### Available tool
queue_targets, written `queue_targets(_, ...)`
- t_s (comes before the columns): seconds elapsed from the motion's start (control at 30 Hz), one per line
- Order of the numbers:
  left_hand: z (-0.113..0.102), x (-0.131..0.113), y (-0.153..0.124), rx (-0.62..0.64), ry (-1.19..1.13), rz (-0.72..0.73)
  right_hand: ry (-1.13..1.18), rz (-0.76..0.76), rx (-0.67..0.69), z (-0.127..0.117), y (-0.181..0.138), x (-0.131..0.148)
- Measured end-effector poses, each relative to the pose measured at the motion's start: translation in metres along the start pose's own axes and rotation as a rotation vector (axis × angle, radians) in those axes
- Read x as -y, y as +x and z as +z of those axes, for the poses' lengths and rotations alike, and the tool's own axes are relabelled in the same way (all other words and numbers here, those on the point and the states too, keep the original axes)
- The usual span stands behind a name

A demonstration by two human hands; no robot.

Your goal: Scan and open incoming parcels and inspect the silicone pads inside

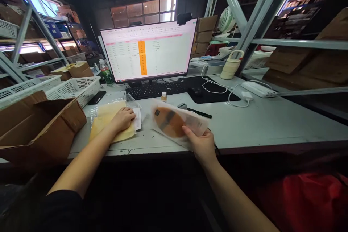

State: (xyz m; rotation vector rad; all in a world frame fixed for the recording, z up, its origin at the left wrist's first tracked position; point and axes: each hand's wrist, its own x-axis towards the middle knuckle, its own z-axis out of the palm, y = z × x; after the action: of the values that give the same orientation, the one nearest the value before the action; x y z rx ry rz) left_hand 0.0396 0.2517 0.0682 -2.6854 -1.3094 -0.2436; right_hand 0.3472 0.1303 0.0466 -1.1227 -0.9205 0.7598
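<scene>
My right hand [204, 144] grips the lower right end of a translucent packet [178, 125], with its thumb on the front. Inside the packet shows a brown oval piece with dark marks; its kind cannot be made out. On the desk to the left, my left hand [123, 119] lies with curled fingers over a yellow envelope or sheet [104, 114] in clear plastic. A white printed paper [138, 119] sticks out beside those fingers. What is under the fingertips is hidden. A small bottle with a white cap [163, 96] stands just behind the packet.
An open cardboard box [54, 134] and white baskets [78, 88] stand at left, near a phone [97, 97]. Behind are a monitor [152, 54], keyboard [154, 90] and mouse [194, 91] on a black mat [217, 94]. A power strip [258, 88], cables and a cream-coloured cup [230, 66] are at right.
</scene>
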Motion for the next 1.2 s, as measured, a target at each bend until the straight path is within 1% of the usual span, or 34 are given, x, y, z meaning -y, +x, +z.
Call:
queue_targets(0.13, -0.003, 0.002, 0.000, 0.042, -0.055, -0.035, -0.112, -0.031, 0.132, -0.001, -0.005, 0.005)
queue_targets(0.2, -0.006, 0.004, 0.001, 0.065, -0.102, -0.090, -0.187, -0.013, 0.216, -0.002, -0.007, 0.005)
queue_targets(0.27, -0.011, 0.004, 0.001, 0.065, -0.142, -0.174, -0.253, -0.028, 0.282, -0.005, -0.007, 0.003)
queue_targets(0.33, -0.019, -0.001, -0.001, 0.039, -0.162, -0.273, -0.301, -0.081, 0.279, -0.007, -0.008, -0.002)
queue_targets(0.4, -0.025, -0.012, -0.005, 0.015, -0.169, -0.363, -0.330, -0.125, 0.225, -0.009, -0.008, -0.005)
queue_targets(0.47, -0.029, -0.028, -0.012, 0.037, -0.171, -0.452, -0.326, -0.113, 0.176, -0.009, -0.009, -0.007)
queue_targets(0.57, -0.027, -0.048, -0.024, 0.148, -0.152, -0.541, -0.260, -0.014, 0.139, -0.007, -0.009, -0.003)
queue_targets(0.67, -0.025, -0.054, -0.035, 0.231, -0.147, -0.501, -0.067, 0.092, 0.154, -0.004, -0.009, 0.004)
queue_targets(0.73, -0.028, -0.050, -0.044, 0.252, -0.192, -0.465, 0.121, 0.197, 0.215, -0.005, -0.010, 0.008)
queue_targets(0.83, -0.034, -0.044, -0.062, 0.245, -0.344, -0.429, 0.319, 0.438, 0.341, -0.010, -0.013, 0.011)
queue_targets(0.93, -0.039, -0.044, -0.080, 0.202, -0.479, -0.421, 0.375, 0.640, 0.446, -0.015, -0.018, 0.011)
queue_targets(1.0, -0.040, -0.044, -0.087, 0.187, -0.499, -0.455, 0.377, 0.718, 0.510, -0.018, -0.022, 0.010)
queue_targets(1.1, -0.039, -0.043, -0.085, 0.215, -0.512, -0.460, 0.364, 0.760, 0.584, -0.020, -0.026, 0.009)
queue_targets(1.2, -0.037, -0.044, -0.071, 0.246, -0.484, -0.434, 0.333, 0.763, 0.615, -0.021, -0.027, 0.008)
